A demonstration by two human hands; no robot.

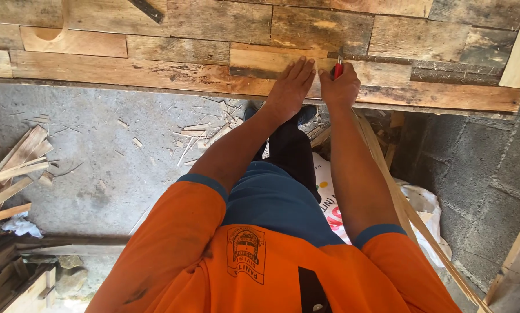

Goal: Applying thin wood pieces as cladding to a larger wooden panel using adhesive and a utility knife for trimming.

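Against the lower edge of the patched wooden panel (173, 75), both hands worked close together; the left hand (291, 87) lay flat on the boards, fingers straight and together, palm pressed to the wood; just beside it, nearly touching, the right hand (341, 87) was closed around a small red tool (338, 69), only its red tip showing above the knuckles, resting on the same board; what kind of tool it was could not be told. Below, the concrete floor (97, 174) was strewn with wood splinters (202, 136); loose wooden slats (11, 174) lay at the left; a white printed sack (425, 203) sat by the grey block wall (480, 174); a long thin strip (399, 203) leaned beside the right forearm.
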